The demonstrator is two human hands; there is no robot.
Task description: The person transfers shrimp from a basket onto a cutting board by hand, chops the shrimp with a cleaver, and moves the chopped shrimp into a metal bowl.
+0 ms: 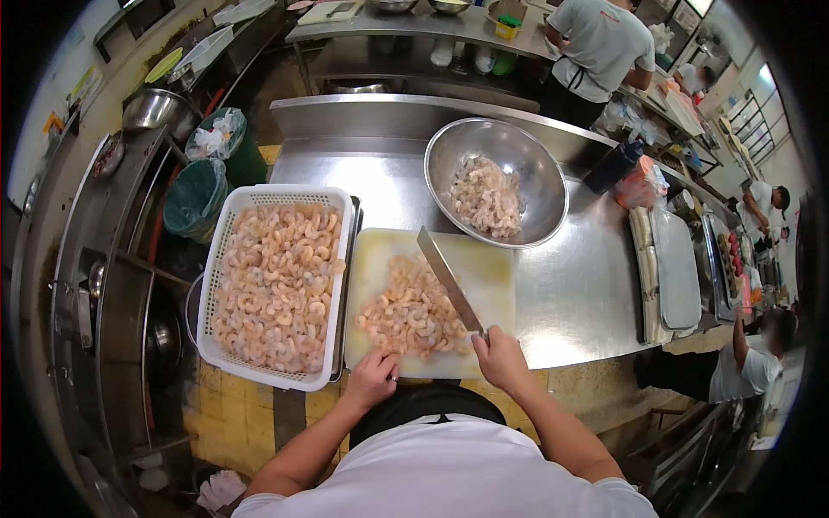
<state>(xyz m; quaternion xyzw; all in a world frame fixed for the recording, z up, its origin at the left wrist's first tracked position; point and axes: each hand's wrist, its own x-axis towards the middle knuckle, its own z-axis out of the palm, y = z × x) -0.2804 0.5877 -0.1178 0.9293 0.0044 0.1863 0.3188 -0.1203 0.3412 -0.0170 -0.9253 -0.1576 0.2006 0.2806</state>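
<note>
My right hand [503, 361] is wrapped round the handle of a large knife [449, 281], whose blade points up and to the left over a heap of peeled shrimp [414, 315]. The heap lies on a pale cutting board [496, 259]. At the board's lower left edge, my left hand [374, 378] has its fingers curled in beside the shrimp; what they hold, if anything, is hidden. A white perforated basket [207, 298] full of shrimp stands left of the board. Behind the board, a steel bowl [540, 186] holds a smaller pile of shrimp pieces.
A dark bottle [615, 166] and a stack of trays [675, 276] are at the steel table's right. Green bins [194, 203] stand beyond its left edge. One person [602, 43] works at the back counter; others are at the right.
</note>
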